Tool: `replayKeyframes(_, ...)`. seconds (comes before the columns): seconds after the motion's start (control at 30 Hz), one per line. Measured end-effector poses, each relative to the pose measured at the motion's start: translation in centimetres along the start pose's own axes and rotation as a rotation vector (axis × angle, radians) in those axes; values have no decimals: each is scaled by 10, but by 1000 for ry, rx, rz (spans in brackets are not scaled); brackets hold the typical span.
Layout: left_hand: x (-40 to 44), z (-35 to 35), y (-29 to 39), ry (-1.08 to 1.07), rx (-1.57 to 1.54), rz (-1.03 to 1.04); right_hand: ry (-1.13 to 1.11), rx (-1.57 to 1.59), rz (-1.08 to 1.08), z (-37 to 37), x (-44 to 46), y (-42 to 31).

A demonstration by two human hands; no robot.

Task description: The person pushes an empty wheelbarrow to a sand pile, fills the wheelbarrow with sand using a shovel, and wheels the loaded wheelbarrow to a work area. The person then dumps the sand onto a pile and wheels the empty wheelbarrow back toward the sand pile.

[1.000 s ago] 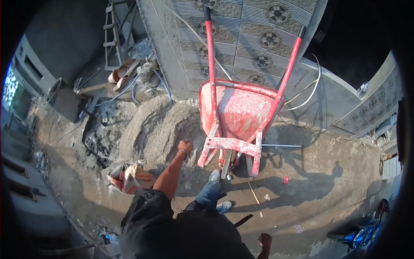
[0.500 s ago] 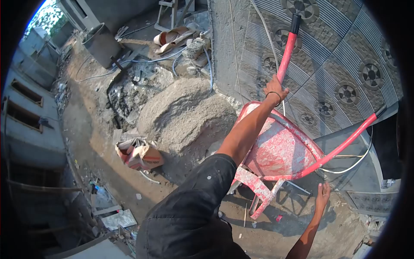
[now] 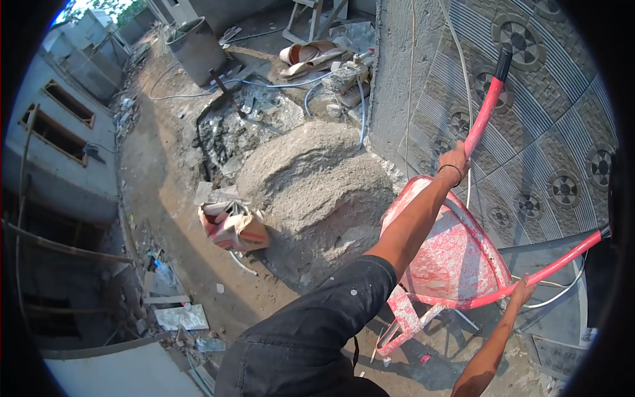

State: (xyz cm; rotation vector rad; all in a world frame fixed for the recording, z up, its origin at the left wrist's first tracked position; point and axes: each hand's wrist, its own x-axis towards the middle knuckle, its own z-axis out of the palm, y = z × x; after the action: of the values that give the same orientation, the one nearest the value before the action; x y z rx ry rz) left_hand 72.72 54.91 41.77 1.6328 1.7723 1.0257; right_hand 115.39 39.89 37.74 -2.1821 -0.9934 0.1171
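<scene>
A red wheelbarrow (image 3: 456, 258), its tray smeared with pale dried cement, stands tilted beside the tiled wall. My left hand (image 3: 454, 161), with a dark band at the wrist, is closed around its upper red handle (image 3: 486, 112), below the black grip. On the lower handle (image 3: 562, 263), close to the tray, my right hand (image 3: 521, 291) has its fingers wrapped around the tube. The frame legs (image 3: 400, 327) of the wheelbarrow point toward the lower left.
A large heap of sand (image 3: 317, 185) lies left of the wheelbarrow, with an open cement bag (image 3: 235, 228) at its edge. Behind are wet mortar (image 3: 231, 135), a dark bucket (image 3: 196, 53) and a blue hose (image 3: 264, 82). Patterned tiles (image 3: 529, 126) cover the right wall.
My right hand has risen from beside the wheelbarrow and taken hold of the lower handle. My left hand stays on the upper handle. The whole view has shifted, moving the scene rightward.
</scene>
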Motion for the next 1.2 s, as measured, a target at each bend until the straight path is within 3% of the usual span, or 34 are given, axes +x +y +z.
replayKeyframes(0.07, -10, -14, -8, 51, -28, 51, 99, -97, -150, -9, -23, -1)
replayKeyframes(0.17, -33, -36, -17, 59, -35, 42, 179, -179, -159, -24, -69, -19)
replayKeyframes(0.2, -44, -46, -19, 61, -48, 37, 183, -170, -170, -31, -85, -27)
replayKeyframes(0.27, -62, -63, -22, 66, -67, 46, -22, 97, -16, -54, -112, -37)
replayKeyframes(0.57, -185, -121, -13, 46, -84, 134, 204, 87, -130, -150, -270, -12)
replayKeyframes(0.63, -212, -132, -14, 3, -109, 150, 88, 152, -144, -180, -303, 1)
replayKeyframes(0.7, -229, -157, -21, -267, -181, 252, 101, 491, -166, -214, -326, 11)
replayKeyframes(0.77, -235, -188, -16, -191, -245, 625, 205, 700, -280, -280, -354, -43)
replayKeyframes(0.83, -242, -246, 27, -159, -335, 551, 285, 669, -233, -347, -352, -65)
replayKeyframes(0.87, -237, -268, 46, -51, -391, 635, 390, 708, -263, -378, -355, -77)
replayKeyframes(0.93, -267, -322, 101, -43, -622, 888, 607, 751, -390, -425, -363, -85)
replayKeyframes(1.0, -323, -352, 135, 35, -781, 841, 629, 881, -284, -460, -371, -49)
replayKeyframes(1.03, -348, -358, 128, 197, -684, 834, 618, 1025, -186, -473, -382, -36)
replayKeyframes(1.07, -368, -364, 111, 186, -690, 829, 631, 1128, -199, -472, -425, -53)
replayKeyframes(1.13, -397, -375, 80, -277, -1060, 766, 406, 1225, -201, -484, -473, -35)
replayKeyframes(1.2, -442, -400, 51, -83, -907, 788, 438, 1191, -182, -486, -525, -29)
